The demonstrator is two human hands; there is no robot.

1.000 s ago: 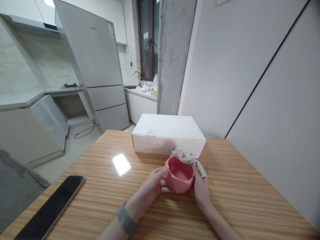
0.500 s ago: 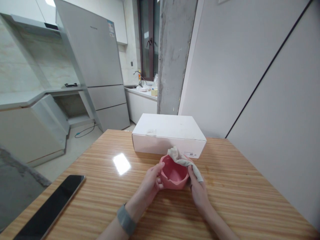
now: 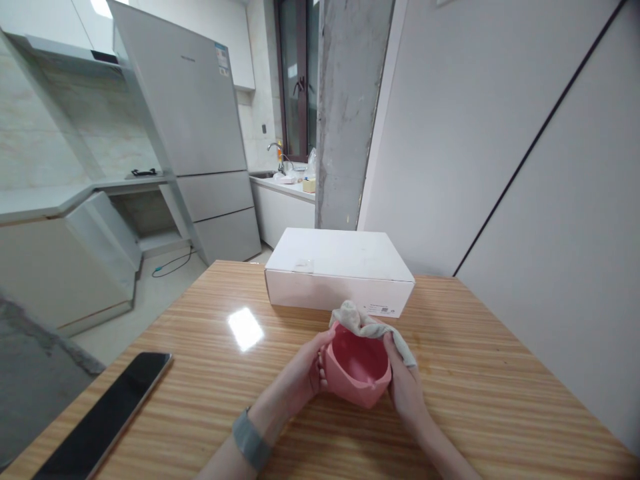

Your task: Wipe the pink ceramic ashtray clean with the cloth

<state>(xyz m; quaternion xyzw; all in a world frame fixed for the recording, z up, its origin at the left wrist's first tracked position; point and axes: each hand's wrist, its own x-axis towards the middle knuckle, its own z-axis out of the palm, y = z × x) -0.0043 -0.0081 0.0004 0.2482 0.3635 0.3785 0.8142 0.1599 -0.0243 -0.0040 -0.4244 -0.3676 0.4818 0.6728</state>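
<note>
A pink faceted bowl is held between both hands just in front of the white box, its opening tipped toward me. My left hand grips its left side, thumb at the rim and fingers curled round the outer wall. On the right, my right hand presses a light grey cloth against the bowl, with the thumb over the rim. The cloth drapes along the far rim and hangs down past the right fingers. Most of the right fingers are hidden behind bowl and cloth.
A white cardboard box stands at the far side of the wood-grain table. Near the left edge lies a black smartphone. Beyond are a grey fridge, a sink counter and a concrete pillar.
The bowl has come slightly nearer and to the right, and has turned and tilted in my hands. The cloth has shifted along the far rim with my right hand.
</note>
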